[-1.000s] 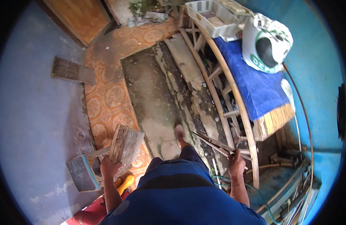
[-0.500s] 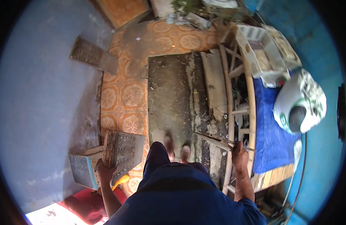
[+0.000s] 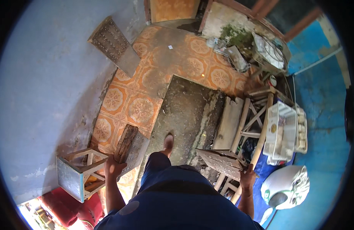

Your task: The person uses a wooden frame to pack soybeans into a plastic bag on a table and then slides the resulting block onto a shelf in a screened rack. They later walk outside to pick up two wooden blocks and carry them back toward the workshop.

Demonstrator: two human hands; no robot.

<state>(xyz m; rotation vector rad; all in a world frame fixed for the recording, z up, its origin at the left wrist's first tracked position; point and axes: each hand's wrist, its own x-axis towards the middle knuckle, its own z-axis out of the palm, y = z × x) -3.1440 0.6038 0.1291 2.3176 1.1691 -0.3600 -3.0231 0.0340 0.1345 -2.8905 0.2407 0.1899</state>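
My left hand [image 3: 114, 167] is closed on the edge of a worn wooden board [image 3: 139, 147], which has a thick, rough brown strip along it. On the other side, my right hand [image 3: 247, 177] grips the end of a second weathered wooden board [image 3: 221, 162], tilted beside the bamboo rack [image 3: 257, 150]. A third board [image 3: 114, 41], with rows of small dark bumps or holes on its upper part, leans against the left wall. Next to my left hand stands a small wooden stool-like frame [image 3: 69, 177] with a grey panel. My fingers are partly hidden behind both held boards.
A sunken concrete strip [image 3: 183, 103] runs ahead between orange patterned tiles [image 3: 141, 110] and a plank [image 3: 227, 124]. At right are a white plastic basket [image 3: 274, 132] and a stuffed white sack [image 3: 287, 188]. Clutter and a plant [image 3: 236, 36] lie at the far right.
My view has turned left and advanced, and one foot has stepped forward. Both boards remain in my hands; the right one now shows more of its face. The stool-like frame is less covered.
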